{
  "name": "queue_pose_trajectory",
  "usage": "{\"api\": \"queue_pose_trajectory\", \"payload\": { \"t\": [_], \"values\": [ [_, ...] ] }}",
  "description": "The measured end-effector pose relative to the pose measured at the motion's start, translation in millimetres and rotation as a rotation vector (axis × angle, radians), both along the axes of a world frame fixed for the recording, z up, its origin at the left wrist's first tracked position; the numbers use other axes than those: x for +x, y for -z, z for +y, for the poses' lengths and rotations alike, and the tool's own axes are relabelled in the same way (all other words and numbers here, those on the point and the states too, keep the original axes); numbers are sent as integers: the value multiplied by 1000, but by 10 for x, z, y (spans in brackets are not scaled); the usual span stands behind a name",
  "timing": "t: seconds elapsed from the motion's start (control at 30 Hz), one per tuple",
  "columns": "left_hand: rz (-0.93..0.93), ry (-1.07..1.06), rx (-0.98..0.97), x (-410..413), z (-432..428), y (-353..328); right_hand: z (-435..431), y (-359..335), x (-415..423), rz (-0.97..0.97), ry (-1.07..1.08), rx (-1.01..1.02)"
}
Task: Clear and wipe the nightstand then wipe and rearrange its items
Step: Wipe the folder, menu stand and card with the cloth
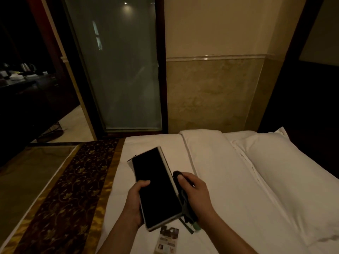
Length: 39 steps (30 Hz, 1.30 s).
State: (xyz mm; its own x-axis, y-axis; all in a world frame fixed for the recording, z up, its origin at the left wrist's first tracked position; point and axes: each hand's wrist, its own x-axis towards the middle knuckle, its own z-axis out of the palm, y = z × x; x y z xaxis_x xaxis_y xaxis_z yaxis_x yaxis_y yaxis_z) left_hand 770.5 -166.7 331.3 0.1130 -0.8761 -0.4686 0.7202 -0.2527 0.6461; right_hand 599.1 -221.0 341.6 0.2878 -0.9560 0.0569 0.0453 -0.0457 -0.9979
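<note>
I'm holding the folder (156, 187) over the bed (229, 180), left hand (136, 200) gripping its 9 o'clock edge, long axis running 5 to 11 o'clock. Right hand (194, 191) is clutching the cloth (177, 175) right against the 3 o'clock edge, so I'm guessing it's wiping next.

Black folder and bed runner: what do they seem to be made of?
Black folder: stiff board, smooth matte black face, pale edge; possibly faux leather, unclear. Bed runner: woven fabric, dark with gold leaf pattern and glossy gold borders, satin-like.
</note>
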Motion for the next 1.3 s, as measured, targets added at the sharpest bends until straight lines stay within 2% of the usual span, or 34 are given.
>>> {"api": "queue_pose_trajectory", "payload": {
  "t": [0.1, 0.2, 0.3, 0.37, 0.53, 0.7, 0.83, 0.93, 1.03, 1.2, 1.3],
  "values": [
    [16, -137, 35, 33, -14, 29, 73, 20, -72, 109, 31, -84],
    [51, -261, 57, -19, -28, 34, 146, 14, -76, 292, 148, -391],
    [93, -336, 74, -130, -76, 37, 267, 76, 0, 476, 142, -712],
    [119, -353, 97, -190, -111, 36, 279, 179, 12, 549, 127, -810],
    [126, -348, 176, -177, -78, 98, 43, 172, -211, 495, 324, -471],
    [96, -231, 210, -156, -50, 254, 160, 231, -201, 547, 122, -640],
    [6, -266, 271, -74, -26, 437, 35, 338, -234, 547, 80, -334],
    [-170, -343, 315, -17, 3, 531, -72, 441, -241, 672, 30, -335],
    [-522, -297, 398, 74, 27, 645, -147, 556, -256, 764, 4, -360],
    [-1079, 149, 504, 477, 86, 1126, -195, 821, -386, 796, -7, -314],
    [-1270, 368, 526, 680, 88, 1426, -193, 1056, -490, 806, -4, -265]
  ]
}}
